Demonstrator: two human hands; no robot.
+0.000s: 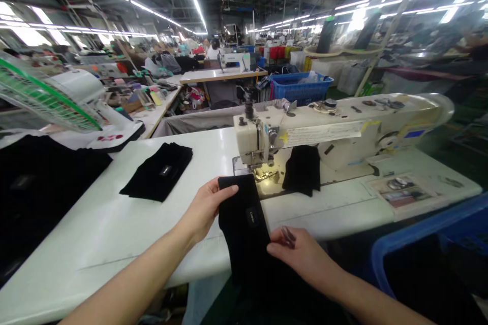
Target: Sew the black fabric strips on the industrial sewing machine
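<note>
A black cloth piece (244,233) with a small dark label hangs over the table's front edge, just before the sewing machine (343,132). My left hand (208,208) pinches its upper left corner, thumb on top. At its right edge, my right hand (295,249) has thumb and fingers closed; a small dark metallic thing shows between the fingers, too unclear to name. A stack of black pieces (152,175) with a label on top lies on the table to the left. Another black piece (303,170) rests on the machine bed, right of the lit needle area.
A green-rimmed fan (49,91) stands at the left, above a large black cloth pile (46,188). A blue crate (392,264) is at the lower right. Behind the machine are a blue basket (301,86) and another sewing table (221,75).
</note>
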